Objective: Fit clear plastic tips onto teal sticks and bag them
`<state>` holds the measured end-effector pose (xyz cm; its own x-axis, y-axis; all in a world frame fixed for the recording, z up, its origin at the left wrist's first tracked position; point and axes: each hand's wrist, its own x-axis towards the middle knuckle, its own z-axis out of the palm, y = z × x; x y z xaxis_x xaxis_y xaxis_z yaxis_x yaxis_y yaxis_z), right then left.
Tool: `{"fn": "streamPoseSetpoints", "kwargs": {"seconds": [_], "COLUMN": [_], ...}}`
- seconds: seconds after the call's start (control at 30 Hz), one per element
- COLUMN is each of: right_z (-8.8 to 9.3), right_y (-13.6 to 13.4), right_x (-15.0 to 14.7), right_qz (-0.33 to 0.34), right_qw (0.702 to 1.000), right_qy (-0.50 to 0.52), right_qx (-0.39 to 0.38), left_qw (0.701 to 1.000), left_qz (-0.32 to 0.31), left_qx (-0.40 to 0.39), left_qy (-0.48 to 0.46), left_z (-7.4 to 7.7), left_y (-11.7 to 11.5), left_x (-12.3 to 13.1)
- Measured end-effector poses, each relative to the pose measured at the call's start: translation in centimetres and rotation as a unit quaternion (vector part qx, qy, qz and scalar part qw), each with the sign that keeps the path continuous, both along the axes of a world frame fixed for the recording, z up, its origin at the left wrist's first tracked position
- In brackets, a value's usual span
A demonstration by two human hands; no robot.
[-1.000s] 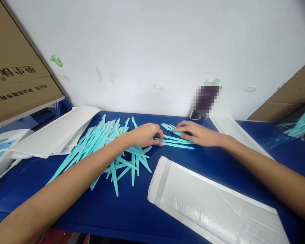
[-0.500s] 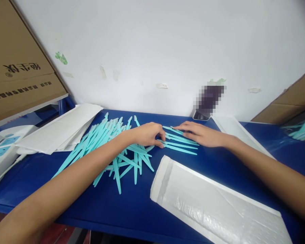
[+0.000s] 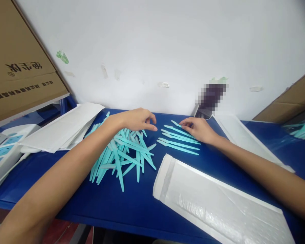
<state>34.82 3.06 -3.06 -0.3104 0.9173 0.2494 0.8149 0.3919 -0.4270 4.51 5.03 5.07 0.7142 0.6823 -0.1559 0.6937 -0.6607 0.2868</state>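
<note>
Several teal sticks with pale caps lie side by side in a loose row (image 3: 180, 146) on the blue table. My right hand (image 3: 197, 128) is at the row's far end, its fingers pinched on the rearmost teal stick (image 3: 176, 123). Left of the row, a tangled pile of the same sticks (image 3: 128, 149) spreads over the table. Above the back of this pile hangs my left hand (image 3: 141, 120), thumb and fingers apart with nothing between them. My left forearm covers part of the pile.
A white bubble mailer (image 3: 218, 200) lies at the front right, another (image 3: 249, 139) at the back right. White envelopes (image 3: 63, 127) and a power strip (image 3: 7, 145) are at left. A phone (image 3: 204, 111) leans on the wall (image 3: 142, 51).
My left hand has lifted off the row and moved left over the pile. My right hand has drawn its fingers together at the far stick, uncovering more of the row.
</note>
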Motion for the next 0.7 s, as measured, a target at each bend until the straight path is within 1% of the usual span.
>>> {"fn": "streamPoseSetpoints", "kwargs": {"seconds": [0.07,0.17,0.23,0.37,0.43,0.5,0.57,0.63,0.7], "right_z": [0.3,1.0,1.5,2.2,2.5,2.8,3.1,3.4,3.6], "right_y": [-0.2,-0.8,-1.3,-1.9,-2.2,-2.4,-2.6,-2.8,-2.9], "right_x": [-0.5,-0.9,-0.9,-0.9,-1.0,-1.2,-1.4,-1.5,-1.5], "right_qz": [0.01,0.054,0.088,0.152,0.165,0.174,0.188,0.204,0.211], "right_qw": [1.0,0.998,0.995,0.986,0.983,0.981,0.977,0.972,0.97], "right_qy": [-0.009,-0.034,-0.049,-0.066,-0.074,-0.083,-0.094,-0.101,-0.101], "right_qx": [0.009,0.004,-0.007,-0.022,-0.026,-0.035,-0.045,-0.054,-0.063], "left_qw": [0.998,0.993,0.988,0.988,0.987,0.986,0.982,0.972,0.961], "left_qz": [0.016,0.029,0.035,0.051,0.067,0.082,0.108,0.14,0.164], "left_qx": [-0.035,-0.056,-0.057,-0.031,-0.011,0.018,0.074,0.144,0.195], "left_qy": [0.04,0.104,0.137,0.144,0.147,0.145,0.136,0.121,0.103], "left_z": [0.1,-0.4,-0.8,-1.0,-1.2,-1.7,-2.5,-3.5,-4.3], "left_y": [-0.4,-1.3,-1.8,-1.4,-0.9,-0.3,0.1,0.3,0.4], "left_x": [0.0,0.8,1.4,1.3,0.9,0.5,0.6,0.9,1.2]}}
